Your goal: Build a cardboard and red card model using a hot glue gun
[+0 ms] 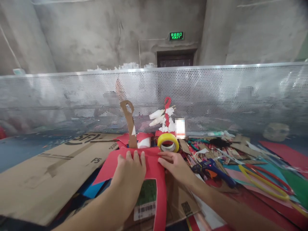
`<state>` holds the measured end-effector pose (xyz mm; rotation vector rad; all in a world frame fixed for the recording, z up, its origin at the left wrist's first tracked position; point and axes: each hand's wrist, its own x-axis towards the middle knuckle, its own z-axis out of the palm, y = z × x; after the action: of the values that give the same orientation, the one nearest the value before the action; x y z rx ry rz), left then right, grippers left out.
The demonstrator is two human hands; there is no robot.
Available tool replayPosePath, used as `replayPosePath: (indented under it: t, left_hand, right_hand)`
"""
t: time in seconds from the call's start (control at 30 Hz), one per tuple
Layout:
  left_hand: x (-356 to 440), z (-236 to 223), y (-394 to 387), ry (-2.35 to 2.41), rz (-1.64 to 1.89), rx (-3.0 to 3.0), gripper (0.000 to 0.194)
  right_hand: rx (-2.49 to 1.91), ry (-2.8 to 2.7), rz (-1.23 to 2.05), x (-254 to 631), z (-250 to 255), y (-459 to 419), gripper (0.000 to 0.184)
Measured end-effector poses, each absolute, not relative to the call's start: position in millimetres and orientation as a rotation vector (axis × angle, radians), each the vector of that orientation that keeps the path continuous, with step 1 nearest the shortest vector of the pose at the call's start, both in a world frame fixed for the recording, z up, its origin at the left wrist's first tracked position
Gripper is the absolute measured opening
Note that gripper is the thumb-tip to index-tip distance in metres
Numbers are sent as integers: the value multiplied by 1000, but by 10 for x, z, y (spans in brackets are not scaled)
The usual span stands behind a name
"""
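My left hand (130,168) lies flat, fingers stretched, on a red paper sheet (154,171) wrapped over a cardboard box (176,200). My right hand (174,165) rests on the right part of the same red sheet, fingers extended toward its top edge. A label with a barcode (145,208) shows on the box below the left hand. Just beyond the fingers stands a yellow tape roll (168,142). A brown cardboard loop shape (130,123) rises behind the red sheet.
A flattened cardboard sheet (48,173) lies at left. At right are a blue glue gun (213,168), coloured papers, sticks and yellow and red hoops (264,181). A red and white paper craft (166,117) stands at the back. A perforated metal screen (216,96) closes off the far edge.
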<state>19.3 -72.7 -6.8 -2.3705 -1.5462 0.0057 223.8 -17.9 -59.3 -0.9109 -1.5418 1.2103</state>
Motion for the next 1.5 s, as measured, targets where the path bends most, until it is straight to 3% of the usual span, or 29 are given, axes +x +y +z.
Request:
replayPosePath:
  t: [0.2,0.37,0.77,1.03,1.27,1.5]
  left_hand:
    - [144,323,-723,-1488,233,-2579,95]
    - [102,479,-534,-1475,175,-2810,78]
    - [46,323,-365,-1411,116,-2783,71]
    - [164,319,-551,-1379,149,-2721,69]
    - [495,137,-791,-1545,286,-2559,78]
    - [718,-153,-813,-1658,321,-2342,91]
  right_hand:
    - [-875,-1567,1229,2226,-632,-166,39]
    - [-809,-1611,1181,2227,-616,-175,36]
    - [-877,-1722,1019,2249,-567,-214,38]
    - [-980,-1907,582,2415,-175,70,17]
    - [-927,-2420,715,2060,219,408,51]
    - [-739,-2850,552,1785,290,386,34]
